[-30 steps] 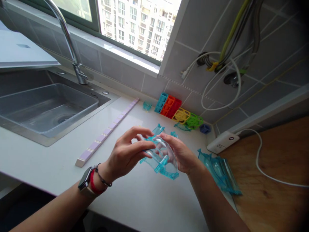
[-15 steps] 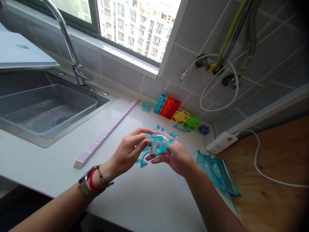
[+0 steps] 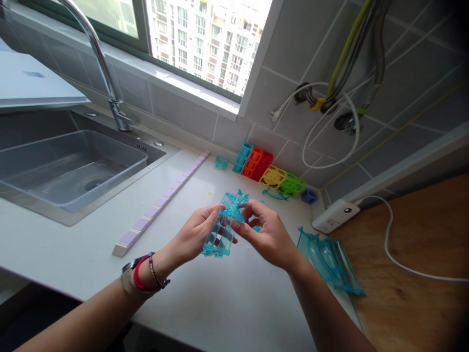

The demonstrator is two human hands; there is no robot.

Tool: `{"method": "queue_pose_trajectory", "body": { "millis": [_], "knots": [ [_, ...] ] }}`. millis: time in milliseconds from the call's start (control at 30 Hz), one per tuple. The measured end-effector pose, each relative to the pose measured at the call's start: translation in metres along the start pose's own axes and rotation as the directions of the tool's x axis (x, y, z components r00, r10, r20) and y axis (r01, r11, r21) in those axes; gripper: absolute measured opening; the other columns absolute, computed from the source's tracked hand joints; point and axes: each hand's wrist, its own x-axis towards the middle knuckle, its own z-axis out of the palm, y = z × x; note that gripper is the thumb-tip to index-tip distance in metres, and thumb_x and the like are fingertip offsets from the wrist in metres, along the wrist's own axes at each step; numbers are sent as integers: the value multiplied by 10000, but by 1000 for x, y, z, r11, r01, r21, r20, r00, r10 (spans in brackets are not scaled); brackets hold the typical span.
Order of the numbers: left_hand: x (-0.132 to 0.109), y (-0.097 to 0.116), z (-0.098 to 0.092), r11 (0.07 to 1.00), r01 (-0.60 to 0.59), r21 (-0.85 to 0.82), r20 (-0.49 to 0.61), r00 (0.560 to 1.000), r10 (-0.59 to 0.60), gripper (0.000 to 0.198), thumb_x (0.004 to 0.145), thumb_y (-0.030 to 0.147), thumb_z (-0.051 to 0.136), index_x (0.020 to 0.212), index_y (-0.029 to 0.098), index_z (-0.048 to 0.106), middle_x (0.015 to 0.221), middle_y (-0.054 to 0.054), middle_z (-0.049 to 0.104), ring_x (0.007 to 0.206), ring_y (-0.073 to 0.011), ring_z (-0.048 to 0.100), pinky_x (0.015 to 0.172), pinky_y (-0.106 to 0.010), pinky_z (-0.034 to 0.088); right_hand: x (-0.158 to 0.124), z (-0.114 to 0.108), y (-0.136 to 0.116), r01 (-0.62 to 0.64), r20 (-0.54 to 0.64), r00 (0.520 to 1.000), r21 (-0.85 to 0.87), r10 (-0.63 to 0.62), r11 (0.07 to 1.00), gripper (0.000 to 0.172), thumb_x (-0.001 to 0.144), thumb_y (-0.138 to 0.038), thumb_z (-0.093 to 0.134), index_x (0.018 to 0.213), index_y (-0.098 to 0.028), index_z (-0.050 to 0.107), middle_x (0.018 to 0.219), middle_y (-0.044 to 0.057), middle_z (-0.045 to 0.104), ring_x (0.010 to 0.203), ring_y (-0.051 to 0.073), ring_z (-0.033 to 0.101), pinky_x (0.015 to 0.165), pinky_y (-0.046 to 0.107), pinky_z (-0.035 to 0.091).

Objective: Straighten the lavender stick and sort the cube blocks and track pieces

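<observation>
A clear teal plastic piece [image 3: 221,234] with an open frame is gripped at its left side by my left hand [image 3: 196,232], above the white counter. My right hand [image 3: 266,234] pinches the upper right part of the teal plastic with thumb and fingers. Some teal plastic shows behind my fingers, and how it joins the held piece is hard to make out. A small teal piece [image 3: 222,163] lies near the wall. Larger curved teal pieces [image 3: 330,261] rest to the right of my right forearm.
Blue, red, yellow and green plastic blocks [image 3: 252,162] line the wall. A long lilac strip [image 3: 161,201] lies beside the sink [image 3: 73,166]. A white power bank [image 3: 336,216] with a cable sits near the wooden board [image 3: 414,244] at right.
The teal piece in my hands has turned and now hangs lower on the left. My left hand has moved to its side, and my right hand has turned over, fingers now pinching from the right.
</observation>
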Motion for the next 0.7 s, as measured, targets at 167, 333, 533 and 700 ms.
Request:
{"method": "queue_pose_trajectory", "body": {
  "millis": [167,333,533,700],
  "knots": [
    [1,0,-1,998,-67,22,1,998,67,460,877,588,684,779,150,583,680,-12,645,546,-126,658,483,-187,509,0,0,-3,-5,43,999,-20,6,1000,263,889,-448,729,964,-219,624,843,3,579,750,157,604,649,270,483],
    [1,-3,-2,997,-59,47,5,998,59,492,881,633,652,830,146,597,702,-37,666,583,-191,721,464,-205,506,-1,-1,-2,10,54,999,-43,-7,999,279,889,-459,727,873,-214,596,818,6,590,757,163,591,667,277,480],
    [0,-5,-3,998,-30,56,19,999,29,495,878,646,646,884,153,600,650,-18,642,524,-210,713,420,-224,508,-2,-1,-2,21,77,997,-75,-15,997,294,895,-491,711,889,-210,625,794,4,581,729,160,552,661,280,471],
    [1,-3,-3,996,-38,76,-15,999,39,512,875,661,637,856,152,583,646,-17,640,514,-199,701,427,-229,515,-1,1,1,1,84,996,-62,5,998,296,898,-497,707,939,-210,647,791,1,587,729,159,548,666,280,461]
  ]
}}
